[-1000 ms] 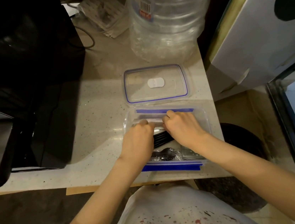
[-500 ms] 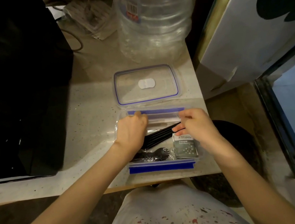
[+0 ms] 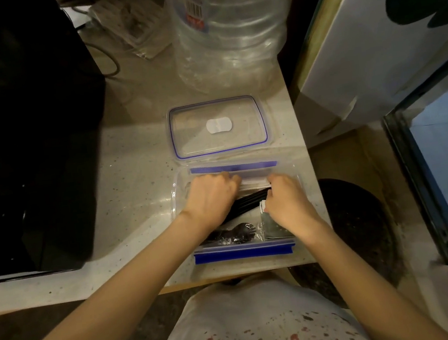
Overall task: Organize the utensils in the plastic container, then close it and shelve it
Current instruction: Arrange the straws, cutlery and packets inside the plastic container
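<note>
- A big black appliance (image 3: 23, 132) fills the left side of the table (image 3: 136, 197), and a cable and a flat pack lie at the far edge behind it.
- The left hand (image 3: 210, 197) reaches into the open plastic container (image 3: 177, 201), which sits at the near right corner of the table. The fingers are curled down onto a pale flat packet (image 3: 255, 181) along the far wall. I cannot tell whether they pinch it or only press on it.
- Between the two hands a bundle of black sticks (image 3: 245, 204) lies slanted across the middle of the container. Nearer the front wall sits a wrapped black fork (image 3: 239, 233).
- The lid (image 3: 217, 126) lies flat on the table just beyond the container, off and not yet used. A large clear water bottle (image 3: 228, 28) stands at the far edge behind it.
- The right hand (image 3: 286, 204) is also inside the container, its fingers bent around the right end of the sticks and over a small dark packet (image 3: 273, 227). It looks like a light hold on the sticks, though the fingertips are hidden.
- My reading is that the sorting step is in hand. The sticks need turning to lie straight along the container so nothing rides above the rim.
- After that the lid must come across and its blue clips snap down. No shelf shows from here.
</note>
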`<action>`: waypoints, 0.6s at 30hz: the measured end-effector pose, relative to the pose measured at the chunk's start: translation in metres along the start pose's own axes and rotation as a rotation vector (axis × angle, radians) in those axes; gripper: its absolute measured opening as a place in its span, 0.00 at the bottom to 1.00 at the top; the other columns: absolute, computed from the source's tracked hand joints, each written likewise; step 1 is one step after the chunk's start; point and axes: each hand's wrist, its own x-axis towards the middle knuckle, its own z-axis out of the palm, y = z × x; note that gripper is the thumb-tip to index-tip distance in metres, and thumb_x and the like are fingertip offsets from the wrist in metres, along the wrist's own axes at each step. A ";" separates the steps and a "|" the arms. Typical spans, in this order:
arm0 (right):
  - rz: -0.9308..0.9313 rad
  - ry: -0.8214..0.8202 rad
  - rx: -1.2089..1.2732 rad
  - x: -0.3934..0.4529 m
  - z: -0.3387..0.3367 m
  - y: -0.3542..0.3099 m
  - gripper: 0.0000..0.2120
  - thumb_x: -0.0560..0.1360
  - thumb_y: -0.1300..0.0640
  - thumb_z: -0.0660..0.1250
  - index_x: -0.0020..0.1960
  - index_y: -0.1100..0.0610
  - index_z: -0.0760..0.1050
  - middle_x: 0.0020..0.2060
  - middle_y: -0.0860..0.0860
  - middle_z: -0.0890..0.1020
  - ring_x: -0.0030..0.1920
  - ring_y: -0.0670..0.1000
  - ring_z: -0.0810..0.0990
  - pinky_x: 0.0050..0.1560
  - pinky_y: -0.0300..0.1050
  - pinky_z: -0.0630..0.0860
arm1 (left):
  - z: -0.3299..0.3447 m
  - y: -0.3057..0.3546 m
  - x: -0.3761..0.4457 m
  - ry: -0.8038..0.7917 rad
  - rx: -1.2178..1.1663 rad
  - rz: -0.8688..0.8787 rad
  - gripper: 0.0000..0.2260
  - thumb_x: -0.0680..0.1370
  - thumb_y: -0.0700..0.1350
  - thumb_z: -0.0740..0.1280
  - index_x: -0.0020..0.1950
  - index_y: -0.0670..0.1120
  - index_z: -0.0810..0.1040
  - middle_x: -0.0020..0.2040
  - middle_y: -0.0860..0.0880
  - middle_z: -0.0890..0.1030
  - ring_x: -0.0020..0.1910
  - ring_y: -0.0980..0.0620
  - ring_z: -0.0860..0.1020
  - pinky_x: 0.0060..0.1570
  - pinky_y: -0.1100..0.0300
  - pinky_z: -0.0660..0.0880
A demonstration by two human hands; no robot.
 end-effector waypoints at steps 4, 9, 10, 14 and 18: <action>-0.011 -0.020 -0.020 -0.001 -0.003 -0.001 0.13 0.76 0.71 0.58 0.57 0.62 0.73 0.54 0.57 0.75 0.45 0.50 0.72 0.44 0.40 0.69 | -0.003 0.006 0.007 -0.004 0.078 -0.039 0.06 0.77 0.38 0.61 0.51 0.43 0.77 0.51 0.45 0.81 0.47 0.42 0.81 0.31 0.58 0.64; 0.004 0.007 0.045 -0.001 -0.005 0.000 0.14 0.76 0.71 0.57 0.59 0.63 0.71 0.49 0.56 0.76 0.44 0.49 0.72 0.40 0.38 0.70 | -0.011 0.008 0.007 -0.022 0.097 -0.091 0.06 0.63 0.42 0.76 0.32 0.45 0.79 0.31 0.48 0.83 0.28 0.48 0.81 0.26 0.64 0.61; 0.013 0.012 0.062 -0.001 -0.005 0.000 0.13 0.76 0.71 0.57 0.58 0.63 0.71 0.47 0.55 0.75 0.43 0.49 0.73 0.37 0.37 0.69 | -0.011 0.009 0.007 -0.022 0.109 -0.108 0.06 0.63 0.41 0.76 0.32 0.45 0.80 0.31 0.47 0.83 0.28 0.48 0.81 0.26 0.64 0.63; 0.044 0.024 0.167 0.000 -0.004 0.001 0.13 0.77 0.68 0.57 0.59 0.60 0.71 0.49 0.54 0.77 0.45 0.51 0.76 0.40 0.40 0.73 | 0.000 0.013 0.007 -0.079 0.032 -0.104 0.08 0.76 0.34 0.60 0.49 0.42 0.78 0.48 0.44 0.83 0.47 0.43 0.81 0.38 0.57 0.70; 0.064 0.035 0.251 0.000 -0.003 0.001 0.14 0.78 0.67 0.55 0.62 0.59 0.69 0.49 0.53 0.77 0.49 0.53 0.79 0.44 0.44 0.75 | -0.004 0.013 0.006 -0.036 0.022 -0.142 0.06 0.73 0.36 0.64 0.44 0.43 0.79 0.43 0.45 0.84 0.42 0.45 0.82 0.33 0.58 0.68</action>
